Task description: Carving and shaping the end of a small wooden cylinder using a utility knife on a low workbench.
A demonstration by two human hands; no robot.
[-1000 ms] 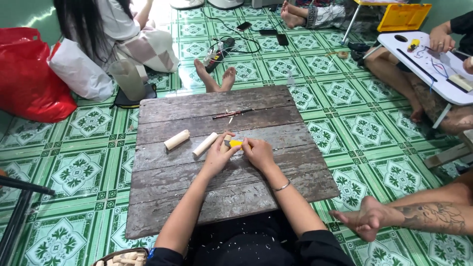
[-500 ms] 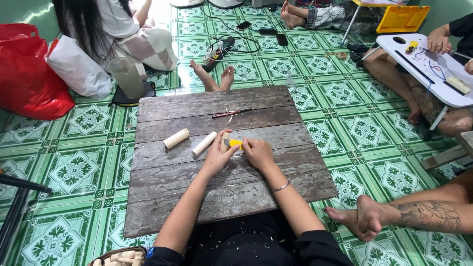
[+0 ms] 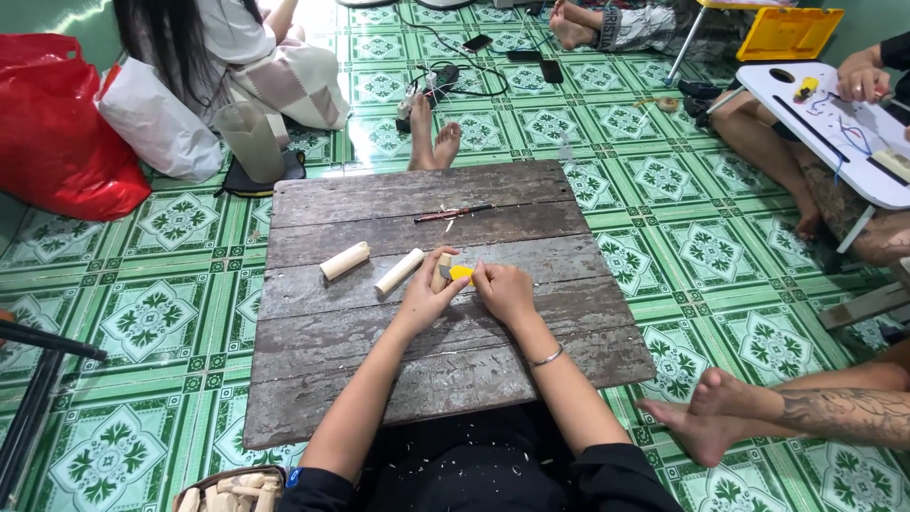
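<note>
Left hand (image 3: 428, 296) with grip pinched around a short pale wooden peg (image 3: 442, 269), held upright just above the tabletop (image 3: 445, 360). Right hand (image 3: 502, 289) with grip closed on a small yellow-handled tool (image 3: 462, 274), pressed against the peg; blade or tip hidden between the fingers, kind of tool impossible to make out. Thin bracelet (image 3: 547, 357) on the right wrist.

Nearest of all, cut off by the bottom edge: dark lap flecked with pale shavings (image 3: 474, 466), and at the lower left a basket of wooden pieces (image 3: 230, 491), only partly in view.

On the weathered planks just left of the hands, two more pale wooden cylinders, one close (image 3: 399, 271), one further left (image 3: 344, 261), lying apart from each other. Beyond them, toward the far edge, a thin dark stick-like tool (image 3: 453, 213), too small to identify.

Farther out on the green patterned floor tiles (image 3: 142, 322): bare feet (image 3: 434, 142) of a seated person past the tabletop, a red bag (image 3: 52, 123) and a white bag (image 3: 156, 123) at the left, a tattooed leg (image 3: 834, 412) at the right, cropped by the frame, and a white lap desk (image 3: 844, 128) partly cut off.
</note>
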